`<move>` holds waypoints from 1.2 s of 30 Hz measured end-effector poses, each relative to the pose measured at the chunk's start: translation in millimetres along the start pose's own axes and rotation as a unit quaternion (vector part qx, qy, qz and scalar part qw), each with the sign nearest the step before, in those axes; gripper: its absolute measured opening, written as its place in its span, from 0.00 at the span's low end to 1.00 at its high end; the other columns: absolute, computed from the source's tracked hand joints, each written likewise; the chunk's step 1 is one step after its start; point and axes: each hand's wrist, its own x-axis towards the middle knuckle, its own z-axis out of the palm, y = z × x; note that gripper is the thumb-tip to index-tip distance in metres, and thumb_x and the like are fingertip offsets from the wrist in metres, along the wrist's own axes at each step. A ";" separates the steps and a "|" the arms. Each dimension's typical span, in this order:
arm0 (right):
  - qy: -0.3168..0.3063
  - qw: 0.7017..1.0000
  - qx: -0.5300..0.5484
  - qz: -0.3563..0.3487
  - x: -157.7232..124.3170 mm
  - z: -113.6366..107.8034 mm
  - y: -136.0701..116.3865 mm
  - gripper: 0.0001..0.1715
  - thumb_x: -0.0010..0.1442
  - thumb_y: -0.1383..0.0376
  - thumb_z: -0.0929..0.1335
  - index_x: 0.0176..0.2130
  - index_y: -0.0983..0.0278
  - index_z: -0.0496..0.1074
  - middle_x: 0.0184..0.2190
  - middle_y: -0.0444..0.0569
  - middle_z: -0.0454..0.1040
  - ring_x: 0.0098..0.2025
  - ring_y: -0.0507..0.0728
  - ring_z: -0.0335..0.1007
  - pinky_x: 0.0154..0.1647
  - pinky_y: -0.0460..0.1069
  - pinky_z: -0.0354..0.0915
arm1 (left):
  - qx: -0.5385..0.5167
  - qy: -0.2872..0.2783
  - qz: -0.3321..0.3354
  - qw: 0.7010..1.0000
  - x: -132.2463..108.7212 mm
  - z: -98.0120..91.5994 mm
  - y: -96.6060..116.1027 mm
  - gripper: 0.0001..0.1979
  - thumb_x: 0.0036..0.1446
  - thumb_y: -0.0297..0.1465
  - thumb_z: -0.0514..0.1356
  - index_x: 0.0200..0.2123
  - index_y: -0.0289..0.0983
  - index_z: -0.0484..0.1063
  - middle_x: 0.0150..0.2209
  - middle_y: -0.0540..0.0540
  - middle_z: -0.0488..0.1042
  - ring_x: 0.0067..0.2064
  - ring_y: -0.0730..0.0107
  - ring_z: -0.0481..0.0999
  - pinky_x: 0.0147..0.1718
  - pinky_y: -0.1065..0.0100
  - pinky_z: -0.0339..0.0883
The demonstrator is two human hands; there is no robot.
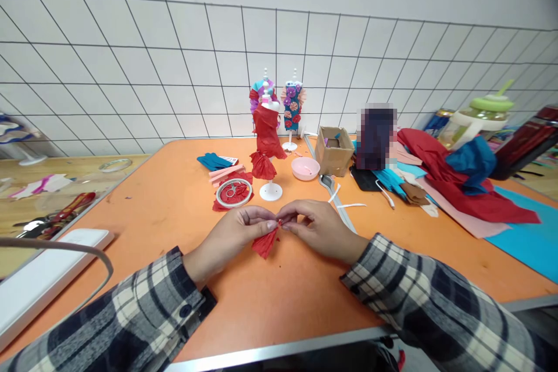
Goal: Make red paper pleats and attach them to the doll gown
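Pinching red paper [264, 245] tight at its top w/ both L hand [235, 235] & R hand [325, 229], over orange table [261, 314]; facing mannequin [267, 128] in red just beyond, w/ pink bowl [305, 175] & cardboard box [333, 158] to R.

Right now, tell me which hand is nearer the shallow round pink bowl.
Right: the right hand is in front of the bowl; the left hand is farther away, toward the left.
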 end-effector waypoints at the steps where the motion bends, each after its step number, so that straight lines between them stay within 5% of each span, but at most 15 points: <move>1: 0.000 1.000 -0.004 -0.002 -0.3 0.2 -0.2 0.10 0.59 0.69 0.66 0.40 0.60 0.76 0.36 0.46 0.79 0.34 0.52 0.72 0.36 0.47 0.66 | 0.008 -0.003 -0.001 1.000 -0.2 0.0 0.7 0.15 0.46 0.40 0.69 0.33 0.35 0.79 0.31 0.45 0.80 0.31 0.69 0.75 0.33 0.69 0.66; 6: 0.008 1.000 0.013 0.003 -1.6 1.3 -3.8 0.12 0.57 0.69 0.67 0.42 0.61 0.75 0.36 0.47 0.79 0.35 0.53 0.74 0.34 0.46 0.67 | 0.034 -0.036 0.004 0.999 -2.7 0.5 4.0 0.14 0.48 0.41 0.67 0.30 0.35 0.80 0.28 0.46 0.78 0.29 0.70 0.71 0.30 0.69 0.64; 16: 0.009 1.000 0.029 0.002 -3.0 1.2 -3.0 0.10 0.59 0.65 0.68 0.41 0.59 0.76 0.36 0.47 0.79 0.35 0.53 0.74 0.34 0.47 0.67 | -0.091 -0.090 -0.056 0.990 -11.6 1.6 6.1 0.13 0.43 0.39 0.70 0.27 0.35 0.78 0.27 0.45 0.76 0.31 0.68 0.74 0.32 0.69 0.66; 19: 0.039 0.999 0.008 0.024 -1.2 0.5 -0.8 0.10 0.58 0.65 0.68 0.42 0.59 0.76 0.35 0.47 0.78 0.35 0.53 0.72 0.35 0.47 0.66 | -0.051 -0.090 -0.040 0.994 -12.0 4.4 6.9 0.13 0.45 0.40 0.69 0.27 0.36 0.77 0.26 0.46 0.76 0.28 0.69 0.72 0.29 0.69 0.65; 22: 0.024 0.991 0.017 0.131 2.3 -2.5 8.2 0.11 0.60 0.60 0.67 0.39 0.62 0.76 0.30 0.46 0.75 0.28 0.51 0.69 0.29 0.47 0.65 | 0.089 -0.060 0.037 0.994 -10.0 3.6 8.8 0.11 0.51 0.39 0.65 0.28 0.37 0.77 0.28 0.46 0.77 0.29 0.69 0.73 0.31 0.68 0.65; 26: -0.117 0.939 0.154 0.286 3.9 -6.1 20.8 0.25 0.59 0.47 0.66 0.33 0.66 0.77 0.25 0.45 0.70 0.18 0.47 0.58 0.14 0.44 0.60 | 0.308 -0.017 0.204 0.929 -9.9 -1.8 13.0 0.08 0.57 0.34 0.60 0.30 0.37 0.78 0.31 0.44 0.79 0.34 0.66 0.75 0.36 0.67 0.66; 30: -0.159 0.882 0.301 0.327 1.2 -5.4 18.3 0.27 0.53 0.45 0.70 0.35 0.66 0.78 0.25 0.45 0.69 0.18 0.45 0.58 0.12 0.41 0.60 | 0.412 -0.069 0.338 0.843 -12.3 -5.3 14.7 0.08 0.60 0.30 0.57 0.35 0.38 0.78 0.31 0.43 0.79 0.35 0.65 0.75 0.38 0.65 0.65; 36: -0.151 0.889 0.298 0.312 0.8 -6.4 12.5 0.19 0.48 0.54 0.74 0.34 0.66 0.77 0.22 0.41 0.69 0.18 0.45 0.58 0.13 0.40 0.57 | 0.453 -0.091 0.374 0.804 -11.9 -5.0 11.0 0.08 0.61 0.30 0.57 0.37 0.39 0.77 0.29 0.44 0.78 0.34 0.66 0.74 0.36 0.65 0.63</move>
